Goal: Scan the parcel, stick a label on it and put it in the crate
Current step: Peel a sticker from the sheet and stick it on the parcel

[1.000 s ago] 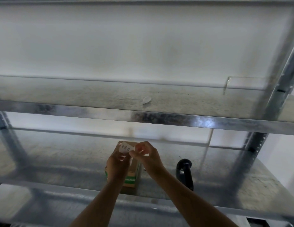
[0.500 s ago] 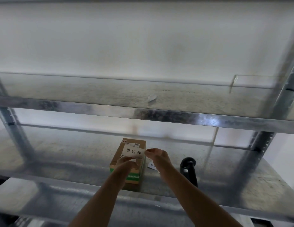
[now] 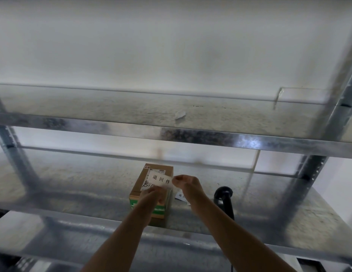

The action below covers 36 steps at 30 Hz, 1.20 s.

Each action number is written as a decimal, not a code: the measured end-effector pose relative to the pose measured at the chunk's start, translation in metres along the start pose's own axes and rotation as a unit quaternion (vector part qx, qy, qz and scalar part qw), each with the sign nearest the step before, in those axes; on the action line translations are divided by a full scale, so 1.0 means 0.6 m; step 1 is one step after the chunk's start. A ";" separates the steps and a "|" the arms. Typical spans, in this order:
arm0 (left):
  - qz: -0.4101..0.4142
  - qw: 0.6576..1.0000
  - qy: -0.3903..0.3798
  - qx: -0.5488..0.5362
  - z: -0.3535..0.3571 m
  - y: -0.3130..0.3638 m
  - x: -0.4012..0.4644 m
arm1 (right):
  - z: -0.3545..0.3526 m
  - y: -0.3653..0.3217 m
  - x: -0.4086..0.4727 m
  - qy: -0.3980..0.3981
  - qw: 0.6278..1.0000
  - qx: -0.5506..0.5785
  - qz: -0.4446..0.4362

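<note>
— Cardboard parcel (image 3: 151, 190) sits on the middle shelf (image 3: 73, 185) of the steel rack, well in from the front lip. What's changed?

— A second ago both hands were bunched over the box top, picking at the label (image 3: 159, 180). Now it hangs free and flat above the lid, printed side up, stretched between them. Right hand (image 3: 188, 186) pinches its right edge with thumb and forefinger; left hand (image 3: 153, 195) holds the lower left corner from beneath.

— So it's peeled?

— I'd judge so: the sticking step is under way, and pressing it down looks like the next job. No crate is in view.

— Scanning?

— A black scanner (image 3: 224, 197) stands on the shelf just right of the right forearm, apart from the parcel. A scrap of white paper (image 3: 180, 195) lies between box and scanner, partly hidden by the wrist.

— Room to work?

— Plenty sideways; the shelf is bare to the left as far as the upright. Overhead, the upper shelf beam (image 3: 191, 135) crosses well above the hands. The box top already carries a printed slip and handwriting, so the label may overlap those. Its right edge lines up close to the lid's right edge; drift that way and it would overhang.
</note>
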<state>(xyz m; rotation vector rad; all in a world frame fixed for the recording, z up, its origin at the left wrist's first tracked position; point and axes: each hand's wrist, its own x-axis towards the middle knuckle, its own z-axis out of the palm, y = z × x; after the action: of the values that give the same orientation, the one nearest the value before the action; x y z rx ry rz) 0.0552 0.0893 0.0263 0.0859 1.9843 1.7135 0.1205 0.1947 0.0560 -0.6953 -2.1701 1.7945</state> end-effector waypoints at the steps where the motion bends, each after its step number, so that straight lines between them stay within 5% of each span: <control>1: -0.014 1.000 0.024 0.004 0.003 0.000 0.004 | -0.003 -0.003 0.000 0.007 1.000 0.006 0.002; 4: 0.124 0.982 0.050 0.134 -0.013 -0.018 0.017 | -0.015 -0.013 0.003 0.019 1.000 0.008 0.002; 7: 0.261 0.866 0.071 0.420 -0.044 -0.044 0.031 | -0.029 -0.018 0.008 0.024 1.000 0.013 0.010; 9: 0.243 0.796 0.075 0.549 -0.055 -0.056 0.037 | -0.036 -0.018 0.012 0.032 0.999 0.015 0.016; 12: 0.225 0.752 0.048 0.617 -0.056 -0.077 0.041 | -0.044 -0.017 0.020 0.037 0.999 0.003 0.022; 16: 0.187 0.753 0.030 0.630 -0.059 -0.100 0.057 | -0.053 -0.018 0.034 0.042 0.998 -0.024 0.037; 19: 0.246 0.762 0.041 0.597 -0.051 -0.116 0.068 | -0.056 -0.027 0.045 0.048 0.998 -0.033 0.039; 26: 0.237 0.770 0.034 0.592 -0.046 -0.139 0.073 | -0.040 -0.044 0.071 0.047 0.996 -0.044 0.065; 31: 0.328 0.722 0.024 0.609 -0.065 -0.190 0.093 | -0.005 -0.031 0.111 0.069 0.992 -0.057 0.091; 36: 0.307 0.708 0.023 0.636 -0.073 -0.193 0.103 | 0.033 -0.025 0.163 0.106 0.985 -0.093 0.099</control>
<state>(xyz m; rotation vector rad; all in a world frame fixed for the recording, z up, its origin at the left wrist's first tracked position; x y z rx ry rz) 0.0156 0.0492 -0.1001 1.2835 2.9683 0.1979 0.0243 0.2248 0.0555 -1.1272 -2.2068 1.5326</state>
